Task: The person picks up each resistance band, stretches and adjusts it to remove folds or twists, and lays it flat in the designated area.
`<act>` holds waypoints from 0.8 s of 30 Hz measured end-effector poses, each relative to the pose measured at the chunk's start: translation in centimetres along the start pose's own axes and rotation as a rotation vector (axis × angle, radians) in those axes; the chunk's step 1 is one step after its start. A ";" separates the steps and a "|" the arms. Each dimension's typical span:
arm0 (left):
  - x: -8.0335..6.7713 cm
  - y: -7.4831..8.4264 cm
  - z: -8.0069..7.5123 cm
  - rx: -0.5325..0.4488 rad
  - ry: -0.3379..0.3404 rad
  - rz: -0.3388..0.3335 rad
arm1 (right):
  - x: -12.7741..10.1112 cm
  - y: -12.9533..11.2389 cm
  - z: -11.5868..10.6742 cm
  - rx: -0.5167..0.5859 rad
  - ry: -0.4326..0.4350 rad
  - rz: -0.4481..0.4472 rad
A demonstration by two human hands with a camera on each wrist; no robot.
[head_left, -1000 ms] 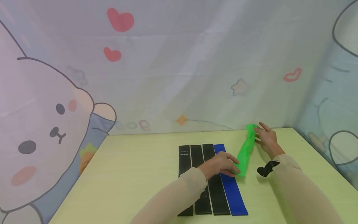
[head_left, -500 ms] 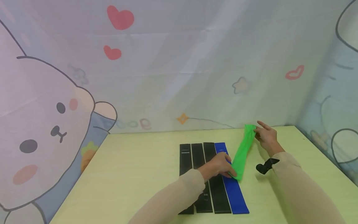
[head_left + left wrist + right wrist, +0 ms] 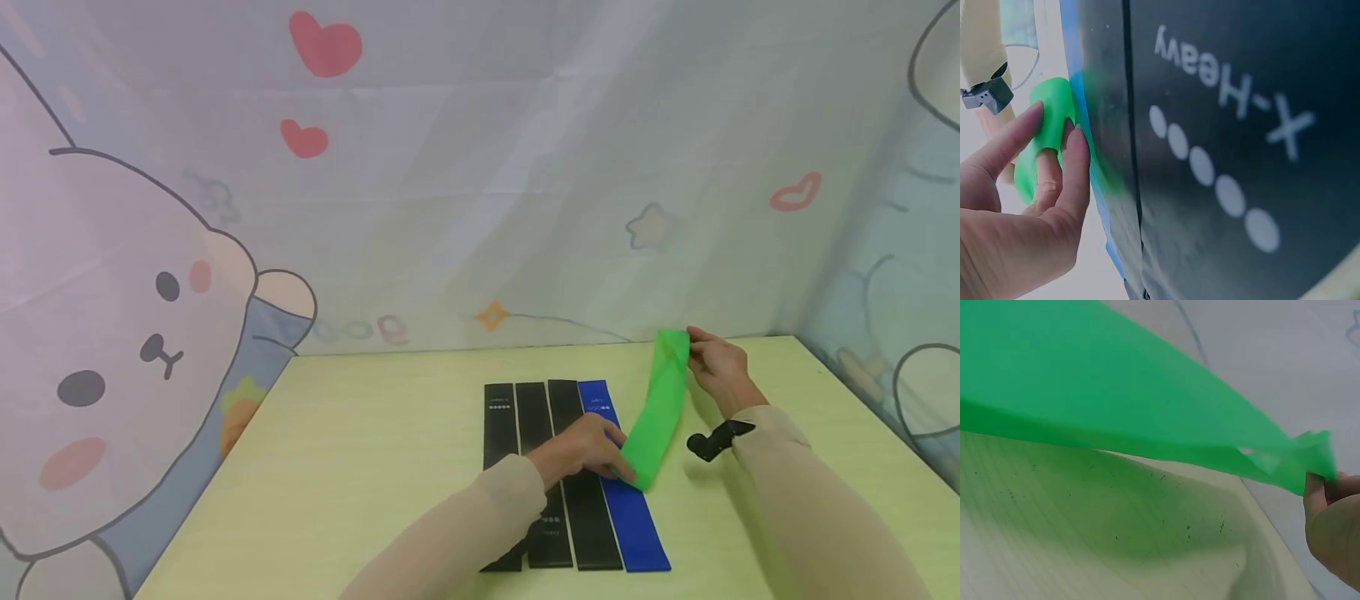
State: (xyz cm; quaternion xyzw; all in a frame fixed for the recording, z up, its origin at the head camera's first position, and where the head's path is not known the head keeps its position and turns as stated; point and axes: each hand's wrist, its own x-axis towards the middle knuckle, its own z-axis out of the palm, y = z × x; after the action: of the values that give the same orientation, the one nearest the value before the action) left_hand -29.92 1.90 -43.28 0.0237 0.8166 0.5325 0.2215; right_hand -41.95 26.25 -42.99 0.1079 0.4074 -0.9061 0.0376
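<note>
A green resistance loop band [image 3: 660,400] is stretched lengthwise between both hands at the right of the blue band [image 3: 637,529]. My left hand [image 3: 581,450] pinches its near end over the blue band. In the left wrist view, the thumb lies on the outside of the green loop [image 3: 1054,103] and fingertips reach into it. My right hand [image 3: 722,371] pinches the far end near the table's back edge. The right wrist view shows the green band [image 3: 1116,387] raised over the table, a little crumpled by the fingertips.
Several black bands lie flat side by side left of the blue one, including the leftmost black band [image 3: 498,433] marked X-Heavy. The pale yellow table [image 3: 360,442] meets a cartoon-printed cloth [image 3: 465,167] at its back edge. A black wrist camera [image 3: 718,440] sits on the right sleeve.
The green band has gone from crumpled to flatter and wider. Its near end has shifted slightly left and toward me with my left hand, over the blue band. The flat bands stay put.
</note>
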 end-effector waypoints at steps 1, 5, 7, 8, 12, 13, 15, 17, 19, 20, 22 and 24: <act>-0.1 0.0 0.0 -0.002 -0.006 0.002 | 0.0 0.0 0.0 0.023 -0.006 0.004; -0.2 -0.1 -0.1 -0.002 -0.013 0.002 | 0.1 0.0 -0.1 0.095 -0.040 0.030; -0.2 -0.1 0.0 -0.003 -0.012 0.006 | 0.1 0.1 0.0 0.042 -0.053 0.022; -0.2 -0.1 0.0 0.001 -0.012 0.009 | 0.1 0.2 0.0 0.000 -0.058 0.014; -0.2 -0.1 0.3 0.004 -0.005 0.014 | -0.1 0.4 0.3 -0.186 -0.052 -0.029; -0.2 -0.1 0.3 0.014 0.002 0.010 | -0.1 0.4 0.4 -0.214 -0.046 -0.035; -0.1 -0.1 0.4 -0.004 0.017 0.009 | -0.1 0.5 0.5 -0.247 -0.043 -0.042; 0.0 0.0 0.5 -0.033 0.035 0.013 | -0.1 0.5 0.5 -0.262 -0.034 -0.054; 0.1 0.1 0.6 -0.061 0.050 0.019 | 0.1 0.5 0.5 -0.254 -0.031 -0.067; 0.2 0.2 0.7 -0.089 0.051 0.025 | 0.2 0.5 0.5 -0.252 -0.032 -0.071; 0.2 0.2 0.7 -0.114 0.056 0.036 | 0.3 0.5 0.4 -0.245 -0.025 -0.073; 0.2 0.0 0.6 -0.140 0.055 0.056 | 0.3 0.5 0.3 -0.227 -0.020 -0.064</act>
State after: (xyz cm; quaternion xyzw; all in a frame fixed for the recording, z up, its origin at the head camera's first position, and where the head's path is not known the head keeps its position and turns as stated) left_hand -29.86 2.49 -43.59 0.0162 0.7820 0.5948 0.1852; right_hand -42.26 25.69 -43.27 0.0811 0.5101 -0.8559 0.0247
